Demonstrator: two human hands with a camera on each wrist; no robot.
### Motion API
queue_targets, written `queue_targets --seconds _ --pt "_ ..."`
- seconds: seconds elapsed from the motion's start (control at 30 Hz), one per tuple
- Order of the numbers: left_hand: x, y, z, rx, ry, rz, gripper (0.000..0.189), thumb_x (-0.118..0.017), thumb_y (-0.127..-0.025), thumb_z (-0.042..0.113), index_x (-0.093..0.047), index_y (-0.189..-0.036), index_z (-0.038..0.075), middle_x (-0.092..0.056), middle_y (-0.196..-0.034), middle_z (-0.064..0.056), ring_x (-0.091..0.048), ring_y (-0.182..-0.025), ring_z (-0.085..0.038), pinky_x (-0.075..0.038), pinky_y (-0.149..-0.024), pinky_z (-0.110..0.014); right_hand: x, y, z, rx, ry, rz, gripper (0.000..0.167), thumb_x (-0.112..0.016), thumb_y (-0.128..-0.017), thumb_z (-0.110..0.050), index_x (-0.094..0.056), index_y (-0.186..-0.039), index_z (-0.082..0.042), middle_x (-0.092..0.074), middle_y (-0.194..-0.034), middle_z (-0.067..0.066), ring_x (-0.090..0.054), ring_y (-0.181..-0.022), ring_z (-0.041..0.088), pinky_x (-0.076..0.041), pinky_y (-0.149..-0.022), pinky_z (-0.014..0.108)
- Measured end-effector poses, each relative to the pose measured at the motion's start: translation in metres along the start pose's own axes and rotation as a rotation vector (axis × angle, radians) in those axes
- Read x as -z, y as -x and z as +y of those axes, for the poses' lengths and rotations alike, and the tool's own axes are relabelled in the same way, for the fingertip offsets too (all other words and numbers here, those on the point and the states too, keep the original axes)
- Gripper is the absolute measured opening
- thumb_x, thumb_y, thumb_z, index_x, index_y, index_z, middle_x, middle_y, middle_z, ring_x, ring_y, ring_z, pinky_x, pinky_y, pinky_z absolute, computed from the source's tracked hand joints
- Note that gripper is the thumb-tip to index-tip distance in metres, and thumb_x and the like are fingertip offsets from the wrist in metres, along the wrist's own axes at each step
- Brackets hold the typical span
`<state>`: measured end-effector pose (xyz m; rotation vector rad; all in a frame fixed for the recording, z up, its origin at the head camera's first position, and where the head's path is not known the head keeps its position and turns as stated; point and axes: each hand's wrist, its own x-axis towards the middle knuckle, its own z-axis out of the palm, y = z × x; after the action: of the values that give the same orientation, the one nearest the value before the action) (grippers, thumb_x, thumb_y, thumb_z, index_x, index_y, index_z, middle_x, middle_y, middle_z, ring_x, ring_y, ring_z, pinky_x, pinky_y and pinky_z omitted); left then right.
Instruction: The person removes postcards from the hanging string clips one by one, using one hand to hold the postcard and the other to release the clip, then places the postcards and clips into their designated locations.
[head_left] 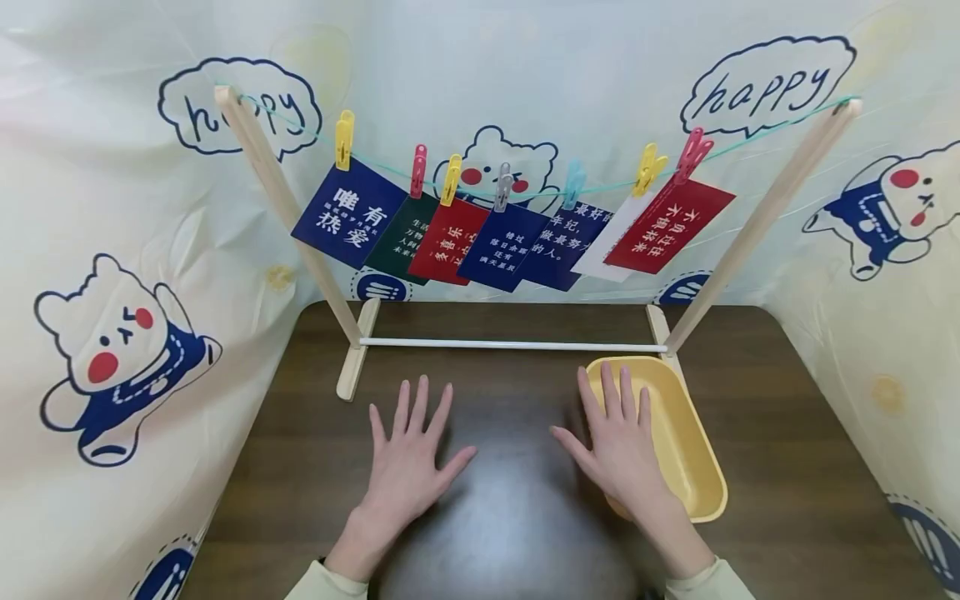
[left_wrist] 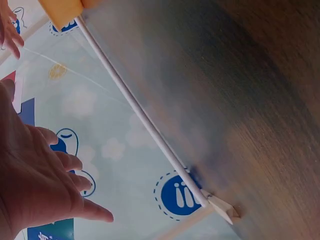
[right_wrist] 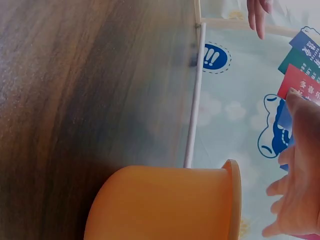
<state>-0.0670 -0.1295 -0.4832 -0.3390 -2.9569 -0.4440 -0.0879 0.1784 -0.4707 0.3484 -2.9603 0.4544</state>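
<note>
My left hand [head_left: 408, 467] is held over the table with its fingers spread and holds nothing. On the other side, my right hand [head_left: 618, 446] also has its fingers spread, overlapping the left side of a yellow plastic basket [head_left: 701, 450] in the head view. The right wrist view shows the side of that basket [right_wrist: 160, 205] below the hand. Beyond both hands, several printed cards hang from a green string on small clothespins. Among them are a navy card [head_left: 348, 212] at the left, a red card [head_left: 450, 242] near the middle and another red card [head_left: 670, 227] at the right.
A wooden frame with a left post [head_left: 277, 183], a right post [head_left: 765, 225] and a white crossbar [head_left: 510, 343] stands at the back of the brown table [head_left: 510, 517]. Cloth printed with cartoon bears [head_left: 127, 367] surrounds the table at the back and sides.
</note>
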Motion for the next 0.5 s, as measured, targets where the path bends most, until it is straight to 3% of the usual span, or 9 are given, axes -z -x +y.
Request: queue_targets --seconds 0.17,0.27,0.33,0.4,0.5 --pt "0.003 -0.003 -0.002 0.023 0.037 0.005 0.086 -0.060 -0.097 0.065 -0.031 -0.165 0.020 -0.021 -0.171 -0.019 -0.015 -0.158 -0.044 -0.007 -0.114 -0.082 0.007 -0.005 -0.004 0.090 -0.072 0.045 0.088 -0.068 -0.095 -0.055 -0.032 -0.163 -0.011 -0.030 -0.167 0.022 -0.020 -0.156 0.045 -0.020 -0.122 0.066" --pt "0.009 -0.007 -0.007 0.057 0.112 0.017 0.076 -0.063 -0.100 0.053 -0.039 -0.161 0.013 -0.036 -0.163 -0.023 -0.034 -0.150 -0.047 -0.021 -0.114 -0.079 0.022 -0.014 -0.011 0.162 -0.134 0.070 0.077 -0.070 -0.096 -0.047 -0.043 -0.157 -0.008 -0.048 -0.157 0.020 -0.042 -0.146 0.041 -0.036 -0.117 0.061" --pt "0.016 -0.012 -0.012 0.083 0.201 0.045 0.064 -0.066 -0.102 0.044 -0.051 -0.152 0.007 -0.054 -0.149 -0.024 -0.052 -0.136 -0.044 -0.038 -0.110 -0.070 0.036 -0.021 -0.019 0.203 -0.180 0.078 0.066 -0.071 -0.098 -0.041 -0.051 -0.151 -0.007 -0.058 -0.147 0.017 -0.054 -0.136 0.038 -0.046 -0.111 0.057" --pt "0.025 -0.019 -0.020 0.094 0.298 0.092 0.048 -0.068 -0.102 0.034 -0.063 -0.138 0.003 -0.068 -0.125 -0.019 -0.066 -0.112 -0.036 -0.053 -0.096 -0.057 0.051 -0.030 -0.028 0.248 -0.221 0.084 0.056 -0.072 -0.098 -0.034 -0.058 -0.145 -0.007 -0.066 -0.136 0.015 -0.063 -0.124 0.033 -0.053 -0.103 0.053" --pt "0.044 -0.031 -0.033 0.089 0.427 0.181 0.026 -0.069 -0.102 0.024 -0.073 -0.116 0.003 -0.070 -0.095 -0.007 -0.066 -0.085 -0.021 -0.057 -0.075 -0.039 0.078 -0.047 -0.041 0.354 -0.253 0.093 0.044 -0.074 -0.098 -0.026 -0.065 -0.136 -0.006 -0.072 -0.124 0.012 -0.069 -0.112 0.029 -0.058 -0.095 0.049"
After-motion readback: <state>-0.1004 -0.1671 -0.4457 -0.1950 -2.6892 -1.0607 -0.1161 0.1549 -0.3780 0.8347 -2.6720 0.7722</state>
